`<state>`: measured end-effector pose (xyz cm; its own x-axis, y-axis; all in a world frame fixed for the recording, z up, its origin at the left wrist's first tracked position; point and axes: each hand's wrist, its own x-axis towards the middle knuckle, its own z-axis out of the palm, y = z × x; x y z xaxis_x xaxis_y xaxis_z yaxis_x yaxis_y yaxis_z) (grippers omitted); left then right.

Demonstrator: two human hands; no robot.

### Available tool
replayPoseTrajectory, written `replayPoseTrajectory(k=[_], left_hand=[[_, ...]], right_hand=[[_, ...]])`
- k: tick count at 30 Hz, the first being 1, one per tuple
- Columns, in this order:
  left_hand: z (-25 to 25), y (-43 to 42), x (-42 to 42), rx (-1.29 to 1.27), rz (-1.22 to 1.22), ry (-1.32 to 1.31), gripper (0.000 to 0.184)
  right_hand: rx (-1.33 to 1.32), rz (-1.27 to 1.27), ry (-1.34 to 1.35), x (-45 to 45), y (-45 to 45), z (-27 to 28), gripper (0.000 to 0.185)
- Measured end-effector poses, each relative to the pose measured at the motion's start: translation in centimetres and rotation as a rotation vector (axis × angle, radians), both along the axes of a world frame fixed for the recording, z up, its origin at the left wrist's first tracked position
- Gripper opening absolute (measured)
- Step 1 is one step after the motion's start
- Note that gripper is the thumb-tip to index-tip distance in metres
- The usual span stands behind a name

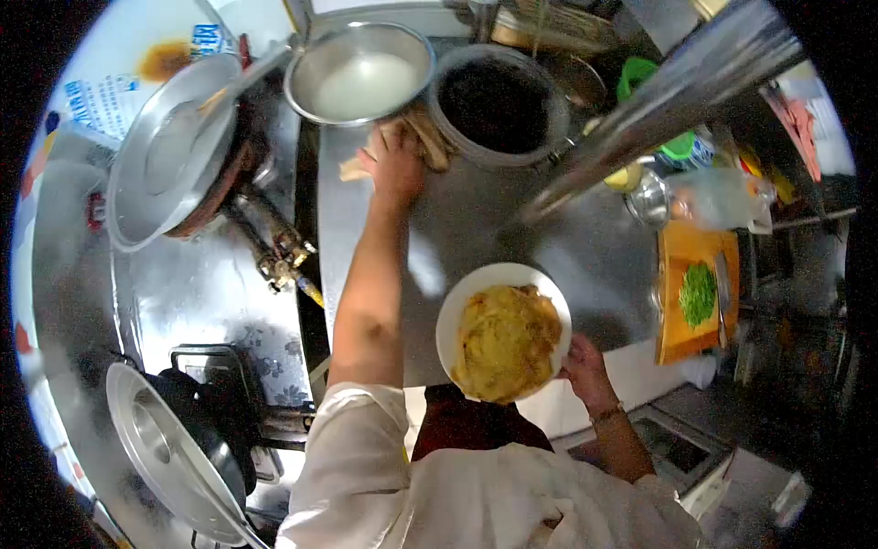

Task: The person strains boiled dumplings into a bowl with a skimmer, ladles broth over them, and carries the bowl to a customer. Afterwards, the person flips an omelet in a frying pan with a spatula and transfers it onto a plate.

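Observation:
My left hand [397, 165] presses on a tan cloth [425, 139] on the metal counter [466, 224], just below a steel bowl of whitish liquid [361, 78]. My right hand [585, 368] grips the right rim of a white plate [446, 331], its fingers partly hidden beneath. Yellowish-brown food [508, 343] covers most of the plate, which is held over the counter's near edge.
A dark-filled tub [498, 105] stands right of the steel bowl. Chopped greens [699, 295] and a knife lie on a wooden board [675, 247] at right. A slanting metal pipe [658, 101] crosses the upper right. Burners and a large pan [169, 156] are at left.

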<state>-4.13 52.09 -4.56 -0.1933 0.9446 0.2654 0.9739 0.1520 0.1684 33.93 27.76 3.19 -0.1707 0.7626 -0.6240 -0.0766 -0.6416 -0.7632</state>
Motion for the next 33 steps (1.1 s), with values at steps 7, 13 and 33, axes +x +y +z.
replayPoseTrajectory(k=[7,13,33], left_hand=[[2.4,-12.1,1.9,-0.112,-0.161,-0.039,0.048],[4.5,-16.9,2.8,-0.177,0.071,-0.214,0.051],[16.1,-58.0,24.5,0.317,0.79,-0.791,0.031]], right_hand=[[0.029,-0.008,-0.067,1.5,0.5,-1.2,0.041],[0.075,0.037,0.01,4.1,4.1,-1.2,0.039],[0.634,0.152,-0.311,4.0,14.2,-5.0,0.028]])
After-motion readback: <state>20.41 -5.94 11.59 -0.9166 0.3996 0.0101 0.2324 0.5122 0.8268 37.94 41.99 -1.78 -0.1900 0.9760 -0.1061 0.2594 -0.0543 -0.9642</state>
